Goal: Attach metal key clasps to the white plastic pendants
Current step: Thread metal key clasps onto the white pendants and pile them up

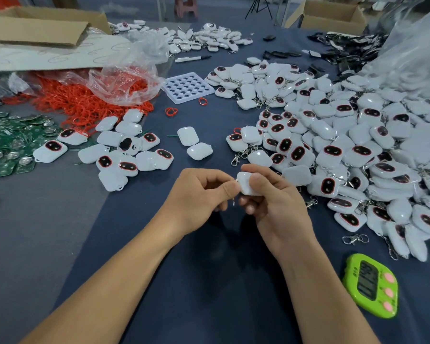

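Note:
My right hand point(271, 202) grips a white plastic pendant point(245, 186) above the middle of the dark blue table. Right beside it, my left hand point(199, 194) has its fingers curled and pinches a small metal clasp point(233, 201) at the pendant's left corner; only a tip of the metal shows below the fingers. A large heap of pendants with clasps point(345, 145) lies to the right. A smaller group of pendants without clasps point(124, 150) lies to the left. One loose metal clasp point(355, 239) rests on the table at the right.
A green timer point(371, 285) sits at the near right. Red rubber rings point(85, 100) spill from a plastic bag at the left, beside green circuit boards point(10, 137). A white tray point(187, 87) and a marker point(193, 58) lie further back, cardboard boxes point(42, 28) behind.

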{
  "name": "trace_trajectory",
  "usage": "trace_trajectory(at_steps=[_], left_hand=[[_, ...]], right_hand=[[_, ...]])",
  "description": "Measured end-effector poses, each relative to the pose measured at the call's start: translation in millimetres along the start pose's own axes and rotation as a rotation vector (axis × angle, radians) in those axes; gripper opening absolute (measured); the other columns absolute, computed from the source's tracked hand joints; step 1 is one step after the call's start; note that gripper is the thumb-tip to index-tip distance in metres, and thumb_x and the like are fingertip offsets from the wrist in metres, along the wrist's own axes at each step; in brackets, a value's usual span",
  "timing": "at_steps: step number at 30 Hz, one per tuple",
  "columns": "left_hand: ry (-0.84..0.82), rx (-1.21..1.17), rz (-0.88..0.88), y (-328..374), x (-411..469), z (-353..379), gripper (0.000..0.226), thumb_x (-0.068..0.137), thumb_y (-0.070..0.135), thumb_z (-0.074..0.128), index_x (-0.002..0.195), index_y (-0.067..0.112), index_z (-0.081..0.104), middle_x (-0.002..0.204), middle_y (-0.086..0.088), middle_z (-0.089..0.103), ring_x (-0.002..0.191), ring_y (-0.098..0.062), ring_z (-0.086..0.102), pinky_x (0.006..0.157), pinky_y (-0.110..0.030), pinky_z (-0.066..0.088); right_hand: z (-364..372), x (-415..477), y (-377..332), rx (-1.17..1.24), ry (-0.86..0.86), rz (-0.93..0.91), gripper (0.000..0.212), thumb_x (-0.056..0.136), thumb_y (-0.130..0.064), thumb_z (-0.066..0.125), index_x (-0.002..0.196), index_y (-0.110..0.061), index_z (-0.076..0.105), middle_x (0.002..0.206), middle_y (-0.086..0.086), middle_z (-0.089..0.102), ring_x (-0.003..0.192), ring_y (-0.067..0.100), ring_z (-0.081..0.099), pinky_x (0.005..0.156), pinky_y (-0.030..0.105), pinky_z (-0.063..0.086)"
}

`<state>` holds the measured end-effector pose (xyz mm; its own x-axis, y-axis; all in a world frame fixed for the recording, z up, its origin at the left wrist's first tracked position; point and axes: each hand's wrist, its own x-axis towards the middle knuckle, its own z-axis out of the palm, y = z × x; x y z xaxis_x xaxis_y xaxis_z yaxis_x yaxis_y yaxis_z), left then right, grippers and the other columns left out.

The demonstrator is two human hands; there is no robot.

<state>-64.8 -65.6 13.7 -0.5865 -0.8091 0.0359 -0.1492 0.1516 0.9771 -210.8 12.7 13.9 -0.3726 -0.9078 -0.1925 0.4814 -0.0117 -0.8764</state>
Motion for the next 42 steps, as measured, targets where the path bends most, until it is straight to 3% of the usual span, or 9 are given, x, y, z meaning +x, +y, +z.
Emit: trace_trajectory(at_steps=[6, 14, 16, 20, 23, 31, 34, 37, 42], left_hand=[[0.056, 0.138, 0.045, 2, -2, 2, 0.021, 0.094, 0.022, 0.062, 0.078, 0.024, 0.076, 0.050, 0.003, 0.056, 0.049, -0.007, 0.048, 0.053, -0.013, 0.040], [0.189, 0.967, 0.459, -4, -6, 0, 0.021, 0.091, 0.006, 0.069, 0.072, 0.012, 0.068, 0.053, -0.005, 0.046, 0.053, -0.026, 0.043, 0.052, -0.040, 0.040], [0.170, 0.889, 0.424, -5, -7, 1, 0.019, 0.094, 0.012, 0.064, 0.077, 0.017, 0.069, 0.057, -0.001, 0.050, 0.057, -0.024, 0.046, 0.056, -0.037, 0.040], [0.114, 0.206, 0.106, -1, -4, 5, 0.010, 0.085, 0.032, 0.064, 0.079, 0.028, 0.071, 0.061, 0.006, 0.064, 0.057, -0.009, 0.051, 0.058, -0.027, 0.042], [0.091, 0.096, 0.051, 3, -3, 8, 0.014, 0.077, 0.041, 0.069, 0.080, 0.029, 0.075, 0.070, -0.008, 0.071, 0.062, -0.027, 0.055, 0.063, -0.039, 0.046], [0.146, 0.342, 0.121, 0, -7, 7, 0.019, 0.088, 0.029, 0.060, 0.076, 0.018, 0.071, 0.061, -0.002, 0.055, 0.063, -0.021, 0.049, 0.061, -0.036, 0.043], [0.153, 0.688, 0.179, -1, -10, 4, 0.017, 0.090, 0.022, 0.062, 0.079, 0.021, 0.074, 0.061, 0.002, 0.062, 0.061, -0.016, 0.054, 0.058, -0.034, 0.044], [0.175, 1.030, 0.331, 1, -9, 3, 0.010, 0.074, 0.011, 0.078, 0.069, 0.019, 0.074, 0.052, -0.002, 0.057, 0.049, -0.026, 0.050, 0.052, -0.028, 0.029], [0.238, 0.816, 0.254, -2, -9, 4, 0.008, 0.085, 0.026, 0.074, 0.082, 0.034, 0.075, 0.056, 0.009, 0.052, 0.063, -0.016, 0.054, 0.056, -0.029, 0.040]], right_hand=[[-1, 1, 1, 0.051, -0.030, 0.012, 0.022, 0.103, -0.001, 0.054, 0.104, -0.009, 0.074, 0.085, 0.013, 0.073, 0.058, 0.019, 0.062, 0.050, 0.023, 0.048], [4, -4, 8, -0.356, 0.050, -0.232, 0.014, 0.085, -0.020, 0.071, 0.093, -0.028, 0.079, 0.082, -0.001, 0.074, 0.062, 0.017, 0.067, 0.054, 0.024, 0.053], [4, -4, 8, -0.314, 0.059, -0.212, 0.014, 0.087, -0.017, 0.070, 0.093, -0.026, 0.079, 0.083, 0.002, 0.074, 0.060, 0.019, 0.066, 0.052, 0.025, 0.052], [4, -2, 4, -0.074, 0.023, -0.085, 0.020, 0.103, -0.001, 0.056, 0.103, -0.008, 0.074, 0.084, 0.013, 0.073, 0.058, 0.021, 0.063, 0.050, 0.024, 0.051], [2, 0, 1, 0.022, 0.010, -0.013, 0.021, 0.104, -0.002, 0.053, 0.108, -0.006, 0.073, 0.082, 0.011, 0.074, 0.059, 0.019, 0.064, 0.052, 0.024, 0.052], [1, 2, 3, 0.008, 0.067, -0.016, 0.014, 0.101, -0.005, 0.061, 0.107, -0.011, 0.073, 0.082, 0.013, 0.074, 0.055, 0.020, 0.062, 0.047, 0.023, 0.047], [4, -1, 14, -0.411, 0.160, -0.264, 0.026, 0.083, -0.020, 0.073, 0.106, -0.034, 0.073, 0.076, 0.003, 0.073, 0.057, 0.020, 0.063, 0.053, 0.028, 0.052], [7, -5, 23, -0.718, 0.146, -0.423, 0.033, 0.080, -0.028, 0.075, 0.108, -0.045, 0.069, 0.075, -0.006, 0.069, 0.066, 0.013, 0.065, 0.064, 0.018, 0.053], [6, 2, 17, -0.396, 0.188, -0.224, 0.018, 0.089, -0.016, 0.066, 0.097, -0.030, 0.071, 0.073, 0.005, 0.072, 0.051, 0.022, 0.064, 0.046, 0.028, 0.049]])
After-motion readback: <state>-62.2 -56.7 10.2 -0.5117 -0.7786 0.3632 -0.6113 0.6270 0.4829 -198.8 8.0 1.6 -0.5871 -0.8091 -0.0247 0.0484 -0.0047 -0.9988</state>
